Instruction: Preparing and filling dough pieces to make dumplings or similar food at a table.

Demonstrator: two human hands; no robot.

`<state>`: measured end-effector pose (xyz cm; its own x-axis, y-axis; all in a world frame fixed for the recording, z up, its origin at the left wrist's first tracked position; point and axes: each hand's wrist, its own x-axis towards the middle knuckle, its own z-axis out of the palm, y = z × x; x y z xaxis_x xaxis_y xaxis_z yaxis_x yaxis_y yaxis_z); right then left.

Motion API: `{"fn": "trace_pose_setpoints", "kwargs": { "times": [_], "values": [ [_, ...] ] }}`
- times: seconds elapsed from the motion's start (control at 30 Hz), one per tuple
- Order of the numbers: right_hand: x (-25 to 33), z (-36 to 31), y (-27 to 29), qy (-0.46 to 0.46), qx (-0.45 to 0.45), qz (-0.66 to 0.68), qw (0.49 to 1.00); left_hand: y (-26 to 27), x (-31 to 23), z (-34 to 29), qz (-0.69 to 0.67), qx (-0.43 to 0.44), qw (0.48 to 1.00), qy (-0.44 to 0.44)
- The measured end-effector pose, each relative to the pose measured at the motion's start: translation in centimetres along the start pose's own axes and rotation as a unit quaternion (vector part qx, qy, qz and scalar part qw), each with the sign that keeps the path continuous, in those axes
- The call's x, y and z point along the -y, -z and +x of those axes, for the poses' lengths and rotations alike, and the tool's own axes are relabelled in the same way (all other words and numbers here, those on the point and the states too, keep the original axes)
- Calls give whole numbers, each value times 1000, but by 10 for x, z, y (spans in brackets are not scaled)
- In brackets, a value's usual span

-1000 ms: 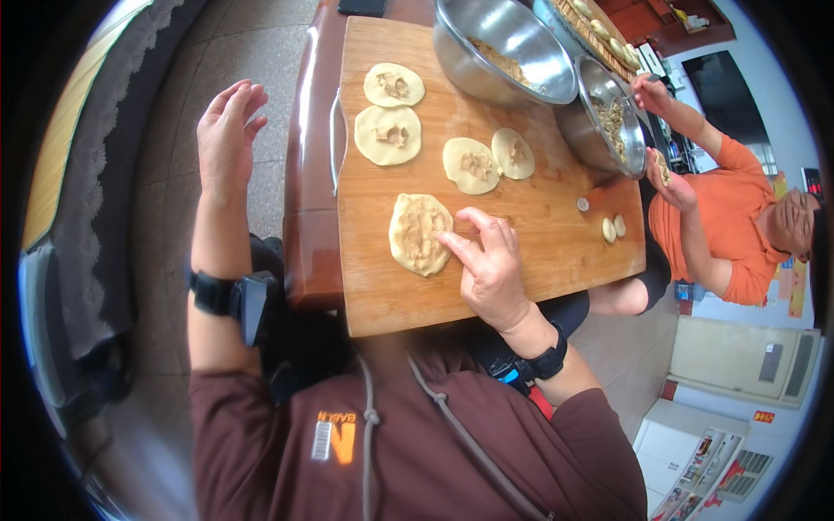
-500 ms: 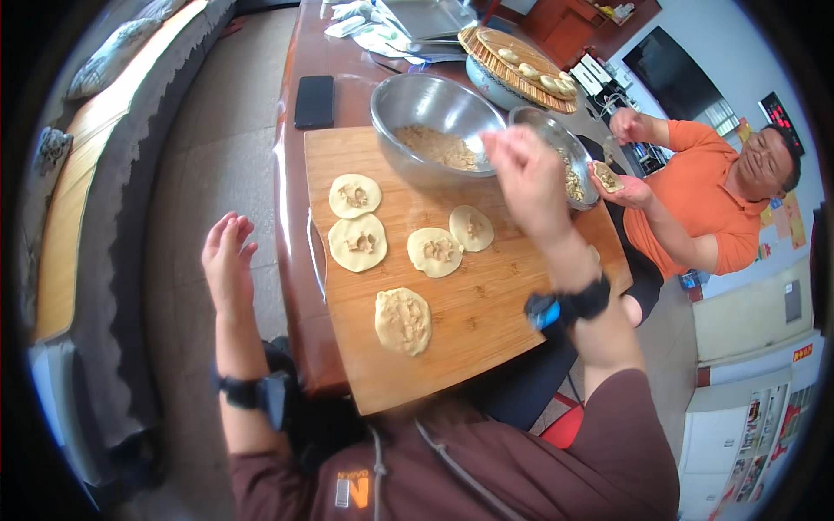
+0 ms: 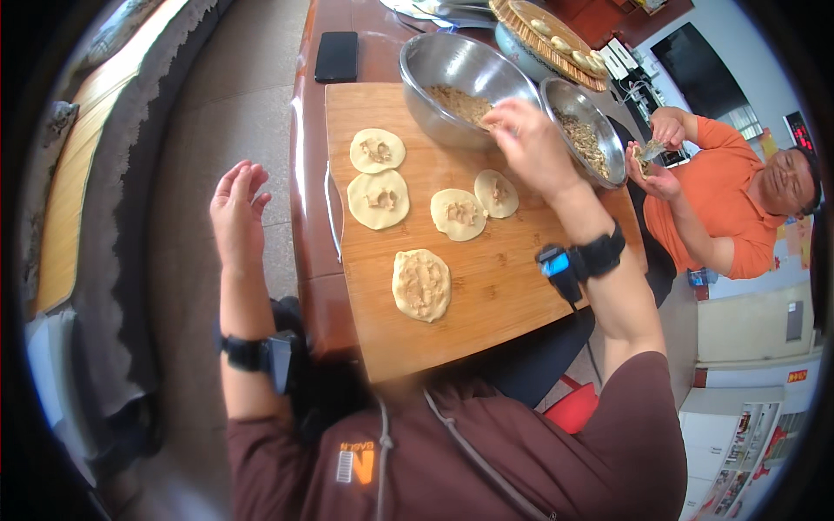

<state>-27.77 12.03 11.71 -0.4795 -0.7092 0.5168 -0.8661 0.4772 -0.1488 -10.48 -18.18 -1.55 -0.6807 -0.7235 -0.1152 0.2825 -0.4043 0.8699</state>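
My left hand (image 3: 236,208) is raised off the table's left side, holding nothing, its fingers loosely bent and the thumb apart. At the near right rim of a big steel bowl (image 3: 473,130) with crumbly brown filling (image 3: 459,102), my right hand (image 3: 530,143) has its fingertips pinched; what is between them, if anything, I cannot make out. Flat dough rounds lie on the wooden board (image 3: 495,304). The nearest dough round (image 3: 422,285) has filling spread widely over it. Others, such as this dough round (image 3: 379,199) and this smaller one (image 3: 496,193), carry a dab in the middle.
A second steel bowl (image 3: 584,130) with chopped filling stands to the right. Beyond it a person in an orange shirt (image 3: 725,187) holds a filled wrapper and a utensil. A woven tray (image 3: 530,39) with shaped dough pieces rests at the back. A black phone (image 3: 337,56) lies far left.
My right hand has come down slightly toward the bowl's near right rim. The whole view has shifted. The other person's raised hand has come down to the wrapper.
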Motion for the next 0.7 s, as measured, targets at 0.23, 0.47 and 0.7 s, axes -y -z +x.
{"fn": "trace_pose_setpoints", "kwargs": {
  "times": [0.23,0.47,0.7],
  "values": [
    [76,-58,-30,10,31,140,990,-5,4,-10,16,15,1000,6],
    [43,-93,-27,-132,8,130,983,2,-4,-16,35,8,999,5],
    [56,-113,-36,-101,51,7,994,1,3,-13,46,28,998,13]
  ]
}}
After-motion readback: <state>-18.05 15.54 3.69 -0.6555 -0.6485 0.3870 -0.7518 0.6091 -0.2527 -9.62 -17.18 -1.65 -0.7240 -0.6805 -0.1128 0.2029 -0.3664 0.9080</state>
